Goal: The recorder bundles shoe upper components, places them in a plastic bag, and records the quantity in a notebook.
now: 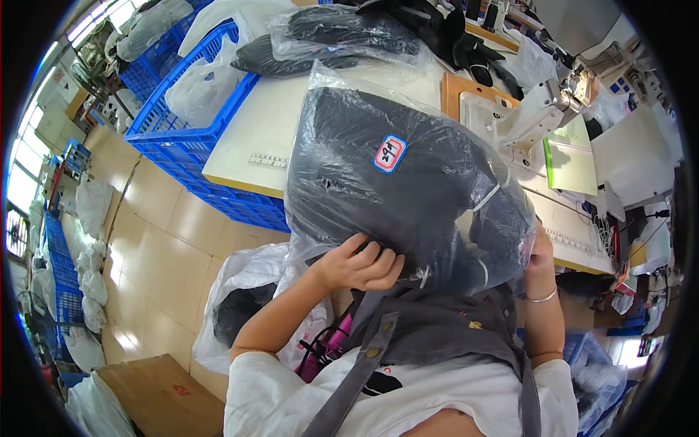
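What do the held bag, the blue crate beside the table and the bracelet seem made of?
Held bag: likely thin, glossy plastic film, by its wrinkled highlights and transparency.
Blue crate: probably rigid moulded plastic, smooth, given its slotted walls.
Bracelet: perhaps polished metal, from its silvery shine.

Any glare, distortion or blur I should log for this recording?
Head view: windows at far left wash out white; bright reflections on the tiled floor; streaky highlights across the held clear plastic bag; fisheye bending toward a black rim; no obvious motion blur on the left hand.
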